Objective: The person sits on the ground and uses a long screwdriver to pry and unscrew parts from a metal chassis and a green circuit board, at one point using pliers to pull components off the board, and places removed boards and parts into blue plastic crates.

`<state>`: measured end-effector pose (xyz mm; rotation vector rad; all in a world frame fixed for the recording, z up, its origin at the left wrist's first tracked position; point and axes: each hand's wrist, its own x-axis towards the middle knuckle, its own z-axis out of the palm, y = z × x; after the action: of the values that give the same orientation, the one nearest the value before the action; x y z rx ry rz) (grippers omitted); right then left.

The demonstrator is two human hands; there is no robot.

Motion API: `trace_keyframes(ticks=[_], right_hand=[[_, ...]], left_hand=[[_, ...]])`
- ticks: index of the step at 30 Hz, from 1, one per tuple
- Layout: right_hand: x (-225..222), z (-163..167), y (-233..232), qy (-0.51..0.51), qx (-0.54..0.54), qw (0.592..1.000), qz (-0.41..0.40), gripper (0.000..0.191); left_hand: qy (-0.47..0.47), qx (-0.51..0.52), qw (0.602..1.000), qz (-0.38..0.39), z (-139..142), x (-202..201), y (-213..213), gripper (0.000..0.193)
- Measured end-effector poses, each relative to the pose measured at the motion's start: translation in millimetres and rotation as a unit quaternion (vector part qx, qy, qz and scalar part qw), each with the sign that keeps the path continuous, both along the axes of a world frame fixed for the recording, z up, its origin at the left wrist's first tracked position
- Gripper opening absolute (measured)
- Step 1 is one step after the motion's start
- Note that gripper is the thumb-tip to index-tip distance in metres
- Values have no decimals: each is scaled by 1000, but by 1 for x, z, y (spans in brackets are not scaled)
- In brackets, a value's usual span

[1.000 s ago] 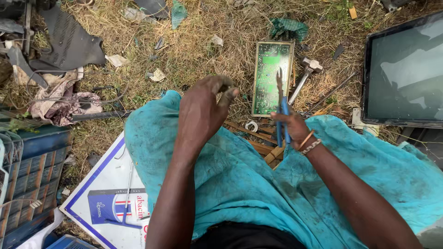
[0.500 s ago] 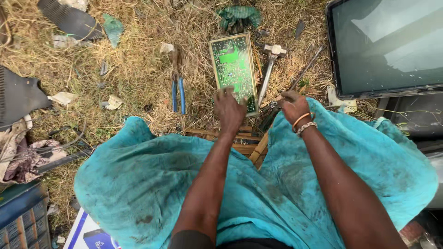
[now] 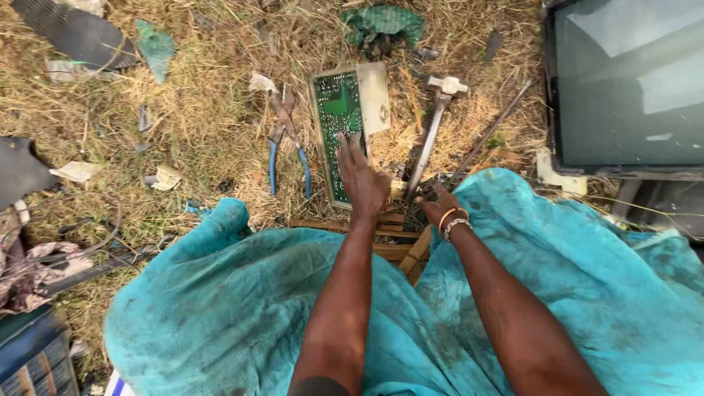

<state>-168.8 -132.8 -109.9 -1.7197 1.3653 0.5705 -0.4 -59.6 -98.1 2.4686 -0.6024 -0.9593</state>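
My left hand (image 3: 363, 180) lies flat with spread fingers on the near end of a green circuit board (image 3: 336, 110) that rests on dry grass. My right hand (image 3: 434, 205), with bangles on the wrist, is down on the ground just right of it, fingers curled beside the handle end of a hammer (image 3: 433, 125). Whether it grips anything is hidden. Blue-handled pliers (image 3: 287, 143) lie on the grass left of the board, apart from both hands. A teal cloth (image 3: 220, 308) covers my lap.
A wooden frame (image 3: 400, 246) sits between my knees under the hands. A dark-screened television (image 3: 631, 81) stands at the right. A thin metal rod (image 3: 491, 132) lies near the hammer. Scraps, a black panel (image 3: 73, 33) and rags (image 3: 37, 271) litter the grass at left.
The pliers left my right hand and now lie on the grass. My left hand has reached forward onto the circuit board. My right hand has dropped to the ground by the hammer's handle.
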Motion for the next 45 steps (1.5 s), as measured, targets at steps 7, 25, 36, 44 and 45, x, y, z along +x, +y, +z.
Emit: trace_keyframes(ticks=[7,25,36,44,45], right_hand=[[-2,-1,-2,0,-39,999,-8,88],[-89,175,8,-312,-100,902,-280,55],[-105,201,97,-216,-187,955,-83,55],[-105,202,84,-192,-156,965,-87,55],[-103,202,85,-193,-156,965,-86,56]], left_hand=[[12,-140,990,-20,-11,25,47,95],[-84,-114,981,-129,-1,18,54,84],[-100,-57,990,-81,-10,11,59,69],[-142,9,970,-196,10,8,38,82],[-154,-8,968,-200,10,7,31,85]])
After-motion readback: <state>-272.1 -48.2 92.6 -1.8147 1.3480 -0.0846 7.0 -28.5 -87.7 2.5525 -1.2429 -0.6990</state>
